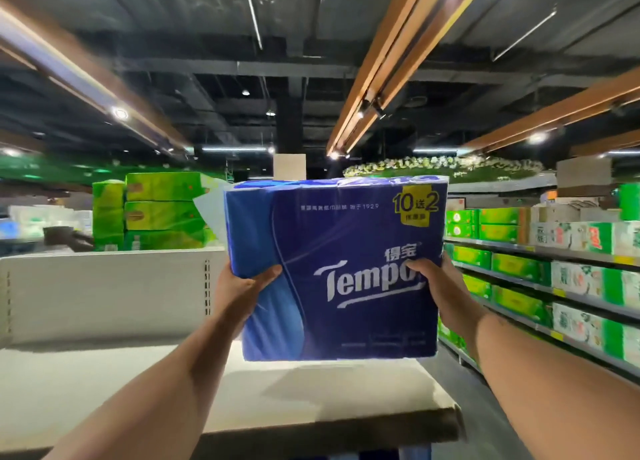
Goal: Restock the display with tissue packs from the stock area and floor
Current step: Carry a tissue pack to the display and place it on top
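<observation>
Head view: left hand [242, 286] and right hand [438, 286] clamp blue Tempo tissue pack [339, 269] above bare white display shelf [138, 383]; restocking looks barely begun.

Blue tissue pack [337, 269] is showing white "Tempo" lettering with "得宝" above it. Yellow badge [415, 205] at pack's upper right is reading "10送2". Other print is showing too blurred to read.
</observation>
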`<state>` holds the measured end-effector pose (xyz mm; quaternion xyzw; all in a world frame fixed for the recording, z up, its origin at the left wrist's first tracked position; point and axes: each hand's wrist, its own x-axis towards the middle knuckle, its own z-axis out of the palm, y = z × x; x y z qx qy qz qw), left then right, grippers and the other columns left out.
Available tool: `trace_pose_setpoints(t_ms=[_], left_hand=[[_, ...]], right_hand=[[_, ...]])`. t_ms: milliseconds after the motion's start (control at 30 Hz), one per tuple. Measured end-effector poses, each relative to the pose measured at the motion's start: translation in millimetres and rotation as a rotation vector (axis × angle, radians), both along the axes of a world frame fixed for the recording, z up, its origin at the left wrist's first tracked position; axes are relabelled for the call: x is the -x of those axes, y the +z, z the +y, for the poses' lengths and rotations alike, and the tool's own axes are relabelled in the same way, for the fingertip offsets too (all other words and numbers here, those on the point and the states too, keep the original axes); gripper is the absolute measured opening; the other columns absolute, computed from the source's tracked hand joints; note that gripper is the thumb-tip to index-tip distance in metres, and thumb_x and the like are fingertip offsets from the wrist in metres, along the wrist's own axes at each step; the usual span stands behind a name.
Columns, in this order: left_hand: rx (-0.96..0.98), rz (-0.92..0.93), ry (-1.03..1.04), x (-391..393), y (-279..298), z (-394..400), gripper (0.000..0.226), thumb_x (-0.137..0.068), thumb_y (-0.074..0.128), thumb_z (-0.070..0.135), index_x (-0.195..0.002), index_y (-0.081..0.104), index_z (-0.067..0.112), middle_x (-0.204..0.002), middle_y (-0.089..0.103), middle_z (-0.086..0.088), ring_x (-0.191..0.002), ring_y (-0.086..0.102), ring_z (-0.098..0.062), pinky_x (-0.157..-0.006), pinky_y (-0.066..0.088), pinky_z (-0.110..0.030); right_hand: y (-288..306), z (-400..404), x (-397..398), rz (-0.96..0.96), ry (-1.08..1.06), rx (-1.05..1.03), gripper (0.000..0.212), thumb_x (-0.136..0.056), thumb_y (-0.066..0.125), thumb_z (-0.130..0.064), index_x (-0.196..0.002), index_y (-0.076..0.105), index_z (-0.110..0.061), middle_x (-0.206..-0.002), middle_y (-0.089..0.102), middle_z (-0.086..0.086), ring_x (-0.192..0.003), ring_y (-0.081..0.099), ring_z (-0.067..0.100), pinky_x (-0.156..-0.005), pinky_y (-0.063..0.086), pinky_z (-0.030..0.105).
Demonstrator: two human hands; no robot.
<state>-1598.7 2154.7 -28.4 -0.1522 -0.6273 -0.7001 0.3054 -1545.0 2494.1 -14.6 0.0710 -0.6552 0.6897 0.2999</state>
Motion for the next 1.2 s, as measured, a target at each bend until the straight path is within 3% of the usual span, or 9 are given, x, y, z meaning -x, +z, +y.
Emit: trace_pose_setpoints(t_ms=[67,167,300,433,567,700,900,1067,1200], left_hand=[[-0.008,-0.009,0.018,19.6,-7.2,4.4,0.057,-0.064,0.096,0.027,-0.112,0.066,0.026,-0.097,0.078,0.007,-0.085,0.075,-0.013,-0.075,0.058,-0.032],[0.007,-0.028,0.045,46.9,-15.7,10.8,0.045,-0.073,0.092,0.014,-0.108,0.066,0.027,-0.090,0.077,0.016,-0.082,0.074,-0.007,-0.068,0.055,-0.020],[0.012,-0.066,0.035,80.5,-22.3,16.3,0.050,-0.070,0.093,0.017,-0.114,0.069,0.020,-0.095,0.079,0.006,-0.086,0.076,-0.016,-0.073,0.058,-0.029],[0.006,-0.081,0.032,110.9,-33.7,25.4,0.040,-0.075,0.087,0.005,-0.110,0.069,0.015,-0.089,0.079,0.008,-0.081,0.076,-0.012,-0.062,0.056,-0.017],[-0.004,-0.101,-0.020,141.1,-41.9,31.0,0.046,-0.076,0.087,0.006,-0.117,0.068,0.015,-0.099,0.079,-0.001,-0.091,0.076,-0.023,-0.071,0.060,-0.028],[-0.009,-0.109,-0.027,167.4,-43.3,33.5,0.056,-0.072,0.091,0.008,-0.122,0.066,0.016,-0.104,0.078,-0.004,-0.094,0.075,-0.026,-0.079,0.060,-0.036],[-0.080,-0.158,0.031,203.6,-42.9,36.8,0.056,-0.073,0.088,0.003,-0.124,0.063,0.008,-0.106,0.074,-0.011,-0.087,0.072,-0.022,-0.058,0.057,-0.020],[-0.035,-0.142,0.042,212.4,-46.2,32.6,0.087,-0.048,0.100,0.032,-0.124,0.063,0.014,-0.110,0.075,-0.005,-0.095,0.074,-0.021,-0.070,0.059,-0.023],[0.056,-0.177,0.052,211.8,-42.6,28.5,0.097,-0.042,0.093,0.047,-0.129,0.061,0.019,-0.113,0.075,-0.001,-0.100,0.073,-0.019,-0.080,0.057,-0.028]], right_hand=[[-8.3,4.8,27.3,-0.032,0.045,-0.009,0.053,-0.062,0.076,-0.040,-0.113,0.067,-0.027,-0.100,0.077,0.007,-0.100,0.072,0.035,-0.087,0.059,0.053],[-19.3,14.1,68.8,-0.059,0.110,-0.019,0.040,-0.068,0.076,-0.038,-0.107,0.066,-0.035,-0.104,0.075,0.009,-0.101,0.072,0.034,-0.088,0.058,0.059],[-26.6,19.9,113.2,-0.081,0.142,0.018,0.031,-0.079,0.073,-0.026,-0.107,0.066,-0.039,-0.108,0.074,0.008,-0.099,0.072,0.032,-0.083,0.060,0.059],[-40.6,26.1,149.2,-0.098,0.164,0.041,0.046,-0.070,0.074,-0.032,-0.114,0.065,-0.041,-0.108,0.076,0.004,-0.102,0.072,0.033,-0.088,0.057,0.063],[-48.9,30.4,179.2,-0.100,0.213,0.105,0.046,-0.085,0.072,-0.014,-0.126,0.063,-0.033,-0.113,0.076,0.006,-0.105,0.072,0.033,-0.091,0.057,0.060],[-50.6,33.3,205.7,-0.105,0.235,0.135,0.056,-0.078,0.077,-0.018,-0.130,0.062,-0.033,-0.118,0.075,0.005,-0.107,0.071,0.031,-0.092,0.056,0.057],[-54.8,34.9,237.3,-0.139,0.230,0.117,0.039,-0.092,0.064,-0.019,-0.128,0.062,-0.033,-0.111,0.076,0.008,-0.102,0.073,0.034,-0.092,0.055,0.064],[-56.8,32.9,248.8,-0.133,0.206,0.096,0.058,-0.077,0.073,-0.030,-0.133,0.058,-0.035,-0.117,0.075,0.003,-0.107,0.072,0.030,-0.098,0.052,0.062],[-65.1,39.2,262.4,-0.129,0.118,0.060,0.061,-0.067,0.078,-0.049,-0.126,0.060,-0.048,-0.129,0.067,0.002,-0.116,0.066,0.029,-0.098,0.052,0.062]])
